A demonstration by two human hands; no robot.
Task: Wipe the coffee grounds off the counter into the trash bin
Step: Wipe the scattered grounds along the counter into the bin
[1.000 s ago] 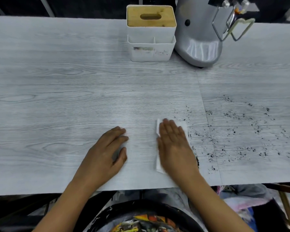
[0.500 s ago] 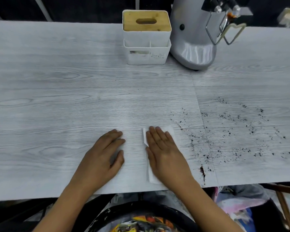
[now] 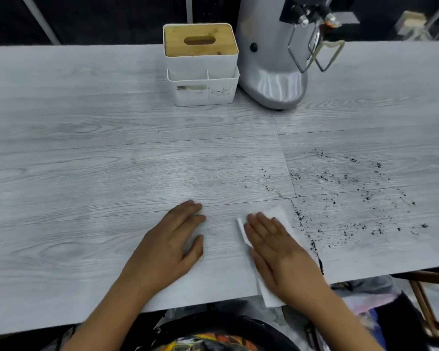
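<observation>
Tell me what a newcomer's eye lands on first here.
The black coffee grounds scattered over the right side of the grey counter. Next, the right hand pressing a white tissue flat at the near edge, beside the grounds, with the left hand resting flat alongside.

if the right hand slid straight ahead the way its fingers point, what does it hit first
Probably bare counter for a long stretch: the right hand on the tissue points up-left, so its line seems to reach the white tissue box, missing most coffee grounds.
</observation>
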